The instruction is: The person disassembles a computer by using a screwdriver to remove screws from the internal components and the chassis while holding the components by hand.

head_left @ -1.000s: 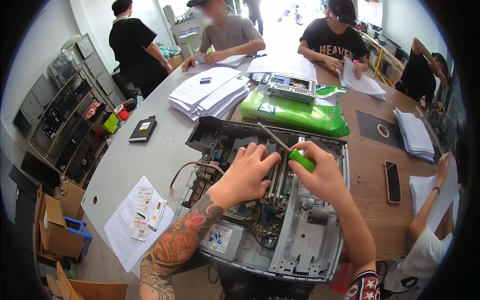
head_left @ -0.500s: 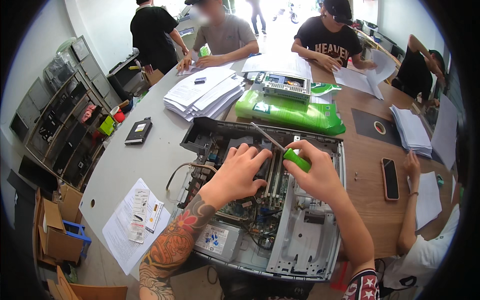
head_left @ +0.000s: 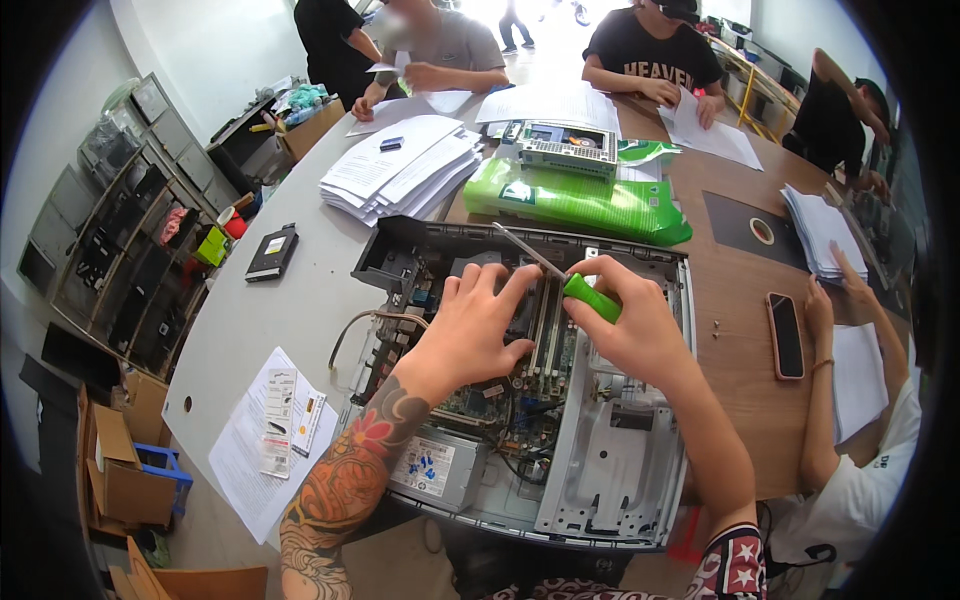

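An opened desktop computer case (head_left: 615, 460) lies flat before me, its circuit board (head_left: 470, 402) and wiring exposed. My left hand (head_left: 470, 325) is over the board with fingers spread, the fingertips resting at a dark part inside; what lies under the palm is hidden. In my right hand (head_left: 640, 325) is a screwdriver (head_left: 592, 297) with a green handle, gripped between thumb and fingers. Its metal shaft points up and left, above the case's far side. Several small blue pieces lie on the metal power supply (head_left: 432, 468) near the front left.
Beyond the case lie a green plastic package (head_left: 580, 212) with a metal drive unit (head_left: 568, 150) on it and a paper stack (head_left: 400, 165). A black drive (head_left: 272, 254) sits at left, a phone (head_left: 785, 336) and tape roll (head_left: 762, 231) at right. Other people handle papers around the table.
The view has shifted slightly. My hands keep nearly the same pose, the screwdriver still raised. At right, a co-worker's second hand now reaches to the paper stack.
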A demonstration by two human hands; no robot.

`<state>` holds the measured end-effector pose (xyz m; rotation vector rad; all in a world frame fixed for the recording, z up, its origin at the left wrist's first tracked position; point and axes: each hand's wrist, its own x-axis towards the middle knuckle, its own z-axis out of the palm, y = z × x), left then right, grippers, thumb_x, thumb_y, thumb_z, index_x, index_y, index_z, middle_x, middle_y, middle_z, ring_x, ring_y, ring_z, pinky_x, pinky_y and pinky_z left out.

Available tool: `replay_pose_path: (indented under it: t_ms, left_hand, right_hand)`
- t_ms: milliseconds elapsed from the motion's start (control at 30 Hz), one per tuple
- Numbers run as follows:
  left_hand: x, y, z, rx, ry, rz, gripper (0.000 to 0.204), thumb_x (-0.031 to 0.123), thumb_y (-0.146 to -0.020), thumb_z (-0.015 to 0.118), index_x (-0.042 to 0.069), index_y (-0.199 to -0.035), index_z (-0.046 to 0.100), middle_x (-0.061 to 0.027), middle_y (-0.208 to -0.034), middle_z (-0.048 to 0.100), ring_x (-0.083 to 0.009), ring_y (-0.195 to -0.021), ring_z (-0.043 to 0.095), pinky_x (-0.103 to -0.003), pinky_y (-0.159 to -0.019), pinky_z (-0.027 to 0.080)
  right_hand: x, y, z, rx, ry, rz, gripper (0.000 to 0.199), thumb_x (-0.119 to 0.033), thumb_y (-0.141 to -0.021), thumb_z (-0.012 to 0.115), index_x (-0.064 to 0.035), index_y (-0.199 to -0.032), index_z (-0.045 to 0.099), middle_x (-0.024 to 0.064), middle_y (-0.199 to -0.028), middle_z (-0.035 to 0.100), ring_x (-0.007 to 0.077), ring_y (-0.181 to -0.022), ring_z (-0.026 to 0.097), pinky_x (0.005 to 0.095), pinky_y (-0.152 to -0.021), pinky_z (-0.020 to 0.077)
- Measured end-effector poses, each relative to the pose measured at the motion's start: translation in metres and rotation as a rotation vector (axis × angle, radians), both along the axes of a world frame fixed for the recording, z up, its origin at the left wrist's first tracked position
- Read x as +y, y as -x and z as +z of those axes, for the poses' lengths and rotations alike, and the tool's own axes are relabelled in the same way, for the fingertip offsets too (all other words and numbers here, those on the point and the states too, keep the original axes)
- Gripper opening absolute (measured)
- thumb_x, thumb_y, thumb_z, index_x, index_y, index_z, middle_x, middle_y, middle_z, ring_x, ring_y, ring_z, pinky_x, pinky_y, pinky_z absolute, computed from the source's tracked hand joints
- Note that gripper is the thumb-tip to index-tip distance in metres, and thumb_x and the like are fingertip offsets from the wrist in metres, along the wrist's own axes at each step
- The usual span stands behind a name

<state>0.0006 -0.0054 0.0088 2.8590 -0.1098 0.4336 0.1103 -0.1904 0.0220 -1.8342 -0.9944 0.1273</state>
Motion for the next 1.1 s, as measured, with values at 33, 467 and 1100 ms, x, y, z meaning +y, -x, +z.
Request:
replay_pose_path:
  t_ms: [33, 467, 1100]
  left_hand:
    - [0.001, 0.0, 0.0, 0.026, 0.03, 0.016, 0.075, 0.016, -0.071, 0.079, 0.014, -0.137, 0.043, -0.0121, -0.116, 0.052, -0.032, -0.11, 0.048, -0.045, -0.094, 0.038]
    - [0.005, -0.002, -0.001, 0.033, 0.028, 0.032, 0.075, 0.024, -0.07, 0.082, 0.015, -0.135, 0.046, -0.0119, -0.123, 0.051, -0.0337, -0.115, 0.046, -0.045, -0.097, 0.038]
    - [0.0, -0.004, 0.004, 0.021, 0.048, -0.015, 0.072, 0.017, -0.069, 0.082, 0.014, -0.133, 0.05, -0.0104, -0.118, 0.053, -0.0323, -0.113, 0.048, -0.044, -0.098, 0.039]
  right_hand:
    - [0.0, 0.0, 0.001, -0.009, 0.016, 0.0, 0.028, -0.016, -0.084, 0.07, -0.0022, -0.106, 0.062, 0.0158, -0.075, 0.066, 0.0316, -0.067, 0.065, 0.0384, -0.065, 0.0496]
    - [-0.002, 0.002, 0.008, 0.034, 0.054, 0.002, 0.028, -0.016, -0.084, 0.069, -0.0027, -0.106, 0.062, 0.0164, -0.075, 0.066, 0.0327, -0.068, 0.065, 0.0394, -0.068, 0.0505]
    - [-0.002, 0.002, 0.005, -0.007, 0.02, 0.018, 0.026, -0.017, -0.085, 0.068, -0.0014, -0.105, 0.061, 0.0178, -0.083, 0.068, 0.0351, -0.077, 0.067, 0.0408, -0.073, 0.0512]
